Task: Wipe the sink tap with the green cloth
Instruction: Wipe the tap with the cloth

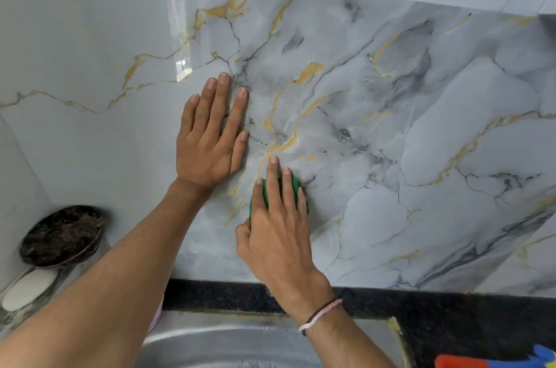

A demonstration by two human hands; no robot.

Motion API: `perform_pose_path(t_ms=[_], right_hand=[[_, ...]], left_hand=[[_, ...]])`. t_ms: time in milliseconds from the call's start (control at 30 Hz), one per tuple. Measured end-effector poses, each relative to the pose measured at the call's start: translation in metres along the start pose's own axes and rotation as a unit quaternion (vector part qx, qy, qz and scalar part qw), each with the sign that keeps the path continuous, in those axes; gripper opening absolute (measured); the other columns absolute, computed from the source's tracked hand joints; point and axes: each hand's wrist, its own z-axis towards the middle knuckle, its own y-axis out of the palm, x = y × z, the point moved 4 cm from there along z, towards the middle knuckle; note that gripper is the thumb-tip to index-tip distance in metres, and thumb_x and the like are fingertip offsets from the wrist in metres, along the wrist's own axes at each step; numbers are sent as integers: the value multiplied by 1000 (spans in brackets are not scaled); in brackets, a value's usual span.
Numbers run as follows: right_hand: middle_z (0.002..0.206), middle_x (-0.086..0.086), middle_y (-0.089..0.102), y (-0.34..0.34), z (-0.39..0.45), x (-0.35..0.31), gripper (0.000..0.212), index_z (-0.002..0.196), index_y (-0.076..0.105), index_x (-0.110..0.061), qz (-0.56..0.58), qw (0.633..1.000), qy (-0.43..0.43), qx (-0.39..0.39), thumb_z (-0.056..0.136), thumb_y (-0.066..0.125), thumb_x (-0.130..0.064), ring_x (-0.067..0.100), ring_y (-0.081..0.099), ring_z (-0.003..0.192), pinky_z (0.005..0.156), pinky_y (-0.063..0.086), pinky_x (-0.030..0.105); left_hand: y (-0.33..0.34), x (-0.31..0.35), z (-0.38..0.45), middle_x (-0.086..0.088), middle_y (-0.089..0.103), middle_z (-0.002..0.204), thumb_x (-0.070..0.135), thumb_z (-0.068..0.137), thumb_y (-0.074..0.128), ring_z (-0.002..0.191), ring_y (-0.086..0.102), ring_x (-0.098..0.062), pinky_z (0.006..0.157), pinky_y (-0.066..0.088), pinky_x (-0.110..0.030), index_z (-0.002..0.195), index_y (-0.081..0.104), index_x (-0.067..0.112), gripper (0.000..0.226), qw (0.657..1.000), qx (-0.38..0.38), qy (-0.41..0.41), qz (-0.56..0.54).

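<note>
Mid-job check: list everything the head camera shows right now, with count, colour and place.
Marble-pattern wall tiles: several, grey-white with gold veins, filling the background.
Black stone counter edge: one, below the tiles.
Steel sink: one, silver, bottom centre.
Dark round bowl: one, brown-black, left corner.
White oval soap: one, below the bowl.
Red-and-blue item: one, bottom right, unclear.
Green cloth: one, pressed to the tiles under the right hand.
Tap: not in view.
Left hand: flat on the tiles.
Right hand: on the cloth.
</note>
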Motion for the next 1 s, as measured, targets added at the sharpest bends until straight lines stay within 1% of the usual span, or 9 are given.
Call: perform_pose_path(t_ms=[133,233,333,500,700,833,933,967,1000], right_hand=[[158,30,36,4,-7,3,76,144,51,-4,10,999,34,14,72,50,-31,44,30,149,116,37,57],[152,29,46,3,-13,3,74,141,55,-7,7,999,39,29,71,51,-29,43,38,146,117,36,57],[152,25,49,3,-22,1,71,139,58,-9,2,998,18,52,69,54,-25,39,38,147,121,31,55],[154,22,47,8,-50,2,67,138,60,-10,39,987,-10,153,71,58,-16,37,37,148,117,39,54],[151,23,48,23,-80,6,68,136,63,-10,96,961,-39,258,69,59,2,38,39,146,110,49,50],[147,23,53,41,-102,12,69,131,67,-13,97,953,-60,282,66,59,9,37,41,145,107,51,51],[150,19,50,48,-122,15,66,130,66,-15,117,948,-99,280,70,61,13,35,40,146,114,46,46],[150,20,51,48,-128,18,66,130,66,-14,145,947,-109,263,70,62,13,35,43,145,114,45,43],[149,19,53,45,-133,23,71,130,66,-15,203,945,-95,238,65,63,15,34,49,141,110,49,39]], left_hand=[[-1,0,-1,-20,25,165,33,103,33,158,19,-31,130,17,-44,161,30,10,63,1000,-4,-4,-10],[-2,1,0,-20,26,165,33,102,35,157,23,-31,130,18,-44,161,31,10,64,1000,-1,0,-10],[-2,0,0,-20,27,164,32,101,35,155,28,-33,130,19,-44,161,31,10,64,1000,2,-1,-10],[-4,0,0,-22,35,162,32,101,34,153,33,-35,125,29,-48,162,29,11,64,1000,-4,-5,-22],[-5,0,1,-23,39,161,32,102,32,152,33,-35,125,30,-48,162,27,12,63,999,-8,-8,-34],[-5,1,1,-23,40,161,31,101,35,152,34,-36,125,29,-48,162,27,11,64,999,-5,-8,-32],[-5,0,1,-23,39,161,32,101,34,152,35,-36,125,30,-48,162,26,11,65,1000,-6,-6,-26],[-5,0,1,-23,39,161,32,101,33,152,35,-36,124,30,-48,162,26,11,64,1000,-5,-6,-26],[-5,-1,2,-23,39,161,32,102,33,152,35,-36,124,31,-48,162,26,11,64,1000,-4,-6,-28]])
